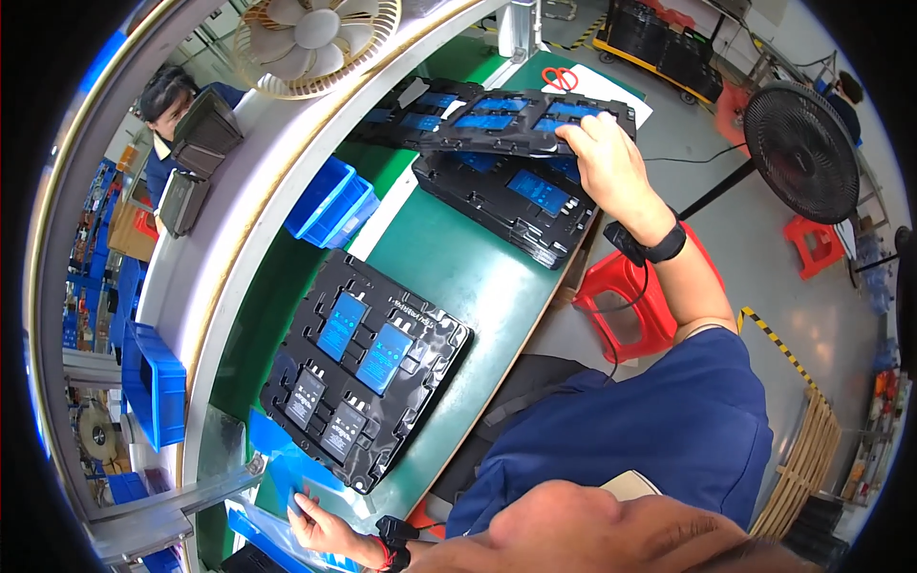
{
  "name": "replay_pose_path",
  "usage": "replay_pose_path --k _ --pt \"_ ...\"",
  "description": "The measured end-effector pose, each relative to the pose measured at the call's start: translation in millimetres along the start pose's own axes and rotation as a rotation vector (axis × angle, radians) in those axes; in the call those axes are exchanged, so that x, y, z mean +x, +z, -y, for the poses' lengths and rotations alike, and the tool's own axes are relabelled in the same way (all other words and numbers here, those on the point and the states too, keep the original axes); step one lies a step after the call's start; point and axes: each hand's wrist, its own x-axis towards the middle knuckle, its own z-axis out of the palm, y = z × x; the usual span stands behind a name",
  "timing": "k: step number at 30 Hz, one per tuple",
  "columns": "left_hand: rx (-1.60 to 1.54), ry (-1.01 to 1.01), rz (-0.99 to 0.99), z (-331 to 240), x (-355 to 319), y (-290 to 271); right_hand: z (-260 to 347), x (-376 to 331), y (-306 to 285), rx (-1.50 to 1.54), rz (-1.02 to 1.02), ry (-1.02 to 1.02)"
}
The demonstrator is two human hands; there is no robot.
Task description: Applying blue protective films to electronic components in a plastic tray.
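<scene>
My right hand (611, 162) grips the near right edge of a black plastic tray (516, 143) that holds several blue flat batteries. That tray is tilted above a stack of similar black trays (497, 205), which also carry blue batteries. At the lower left, my left hand (325, 530) pinches a thin flat bluish piece (298, 498); its exact kind is unclear. Between my hands, another black tray (420, 329) lies on the green table. It has two blue batteries (385, 359) in its upper pockets and two dark grey batteries (308, 395) in its lower ones.
Blue bins (330, 205) stand behind the front tray, beside a raised white ledge with a fan (315, 33). Red scissors (560, 78) lie on white paper at the far end. A red stool (630, 296) and a black fan (802, 153) are right; another person (177, 115) sits opposite.
</scene>
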Motion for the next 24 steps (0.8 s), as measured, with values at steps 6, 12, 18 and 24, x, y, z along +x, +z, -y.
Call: replay_pose_path --k 6,12,18,24 --pt "-0.053 0.021 -0.004 -6.8 0.4 4.8 21.8 -22.1 10.5 0.054 0.056 0.089" --pt "-0.018 0.011 0.021 -4.5 -3.0 -0.4 66.3 -51.0 24.1 0.091 0.298 0.164" --pt "-0.012 0.033 -0.029 -2.9 -4.8 -5.5 65.0 -48.1 21.6 0.089 0.351 0.166" --pt "0.020 0.035 -0.035 7.0 -7.4 -10.4 56.7 -30.7 10.7 0.107 0.328 0.095"
